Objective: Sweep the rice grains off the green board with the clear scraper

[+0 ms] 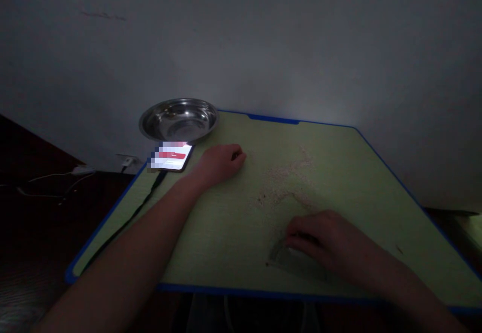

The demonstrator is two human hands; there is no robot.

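My left hand (220,162) rests on the green table (226,222) with its fingers curled into a loose fist, just right of a lit phone (171,156). My right hand (324,240) lies near the front edge, fingers curled down onto a thin clear plastic piece (297,262) that it presses against the tabletop. Pale scattered grains or powder (286,180) lie on the table between the two hands. What the left fist holds, if anything, is hidden.
A steel bowl (178,119) sits at the table's back left corner behind the phone. A dark cable (131,217) runs from the phone along the left edge. A grey wall (263,46) stands close behind. The room is dim.
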